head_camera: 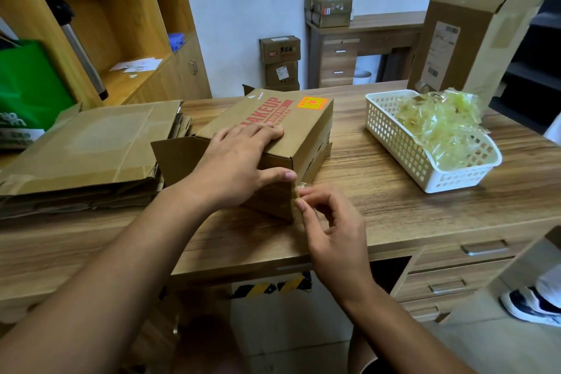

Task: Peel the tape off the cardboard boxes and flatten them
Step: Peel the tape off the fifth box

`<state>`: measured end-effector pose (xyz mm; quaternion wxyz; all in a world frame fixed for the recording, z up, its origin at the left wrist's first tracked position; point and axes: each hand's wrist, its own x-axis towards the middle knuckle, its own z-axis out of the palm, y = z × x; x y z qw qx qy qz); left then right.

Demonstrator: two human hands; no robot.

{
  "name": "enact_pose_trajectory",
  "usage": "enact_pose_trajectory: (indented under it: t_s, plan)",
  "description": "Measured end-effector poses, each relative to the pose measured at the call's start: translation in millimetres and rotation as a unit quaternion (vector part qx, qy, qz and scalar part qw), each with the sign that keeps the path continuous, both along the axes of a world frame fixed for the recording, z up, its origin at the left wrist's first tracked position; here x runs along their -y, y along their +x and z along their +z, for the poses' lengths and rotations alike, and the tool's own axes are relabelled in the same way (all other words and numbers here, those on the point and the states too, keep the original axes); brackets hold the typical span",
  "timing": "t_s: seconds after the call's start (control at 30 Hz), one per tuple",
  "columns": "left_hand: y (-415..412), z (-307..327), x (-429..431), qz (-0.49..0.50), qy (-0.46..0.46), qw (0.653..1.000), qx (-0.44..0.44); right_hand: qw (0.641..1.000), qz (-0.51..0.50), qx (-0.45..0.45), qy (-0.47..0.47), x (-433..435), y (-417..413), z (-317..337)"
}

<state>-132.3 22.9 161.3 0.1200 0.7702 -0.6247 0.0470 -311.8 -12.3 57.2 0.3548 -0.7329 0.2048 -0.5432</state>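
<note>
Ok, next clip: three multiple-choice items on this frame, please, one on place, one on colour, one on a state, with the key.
1. Relative to the brown printed cardboard box, the white plastic lattice basket stands: A) left B) right C) on top
2. The box's large lettering is: A) red B) blue C) green
3. The right hand: A) lies flat B) grips the basket C) pinches clear tape at the box's near corner
Key: 1B, the basket sits on the wooden desk to the box's right; 2A, the print is red; 3C, it nips the strip there.
</note>
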Motion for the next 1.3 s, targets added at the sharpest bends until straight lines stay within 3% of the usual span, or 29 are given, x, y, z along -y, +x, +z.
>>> enact_pose_trajectory:
  t_s: [0.33, 0.53, 0.73, 0.9, 1.03, 1.3]
  plan:
    - [-3.5, 1.6, 0.7, -0.012, 0.001, 1.0, 0.005, 1.0, -0.012, 0.027, -0.004, -11.1, 2.2, -2.9]
    - [-5.5, 1.2, 3.5, -0.015, 0.003, 1.0, 0.003, 0.995, 0.021, -0.044, -0.083, -27.3, 8.2, -4.3]
    - [-5.5, 8.2, 4.4, -0.018, 0.015, 0.999, -0.026, 0.999, 0.043, -0.017, 0.018, -27.6, 5.2, 1.5]
    - [15.8, 22.7, -2.4, -0.081, 0.042, 0.994, -0.066, 1.0, 0.028, -0.003, 0.002, -19.7, 1.5, 3.8]
    - [27.7, 22.0, -8.8, -0.097, 0.08, 0.989, -0.077, 0.998, 0.035, -0.043, 0.019, -14.1, -2.5, 5.5]
    - [15.2, 8.6, -9.8, -0.019, -0.025, 0.999, -0.016, 0.996, 0.039, -0.081, 0.027, -9.8, -5.3, 4.2]
